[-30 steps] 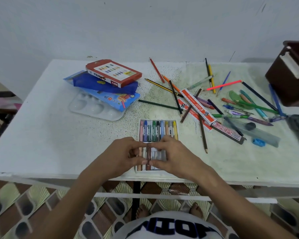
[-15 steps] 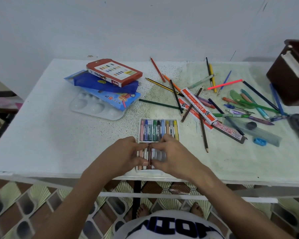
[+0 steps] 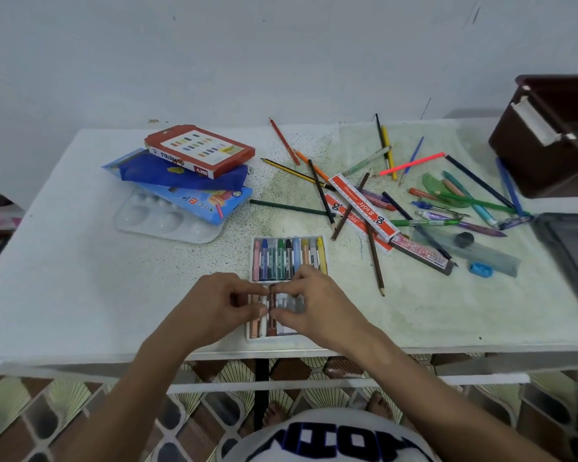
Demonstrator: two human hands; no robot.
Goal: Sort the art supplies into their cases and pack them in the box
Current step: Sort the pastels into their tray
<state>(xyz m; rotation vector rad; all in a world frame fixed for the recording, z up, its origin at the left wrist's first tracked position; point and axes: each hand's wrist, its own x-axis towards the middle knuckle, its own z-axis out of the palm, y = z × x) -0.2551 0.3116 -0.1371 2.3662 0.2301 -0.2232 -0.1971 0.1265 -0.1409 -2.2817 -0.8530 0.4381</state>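
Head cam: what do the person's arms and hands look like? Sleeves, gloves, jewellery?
Both forearms are bare up to the frame edge, with no sleeves in view. The left hand and right hand are ungloved, and no rings, watch or bands show. A white shirt with dark block lettering shows at the bottom edge.

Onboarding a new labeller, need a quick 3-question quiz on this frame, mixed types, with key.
1. True or false: the red oil pastels box lies on top of the blue pouch.
2. What do both hands pinch? A) a green pencil B) a brown crayon C) the blue sharpener
3. Fill in: the crayon tray sits near the table's ____ edge.

Key: 1 true; 2 B, left hand and right hand grip it over the tray; 3 front.
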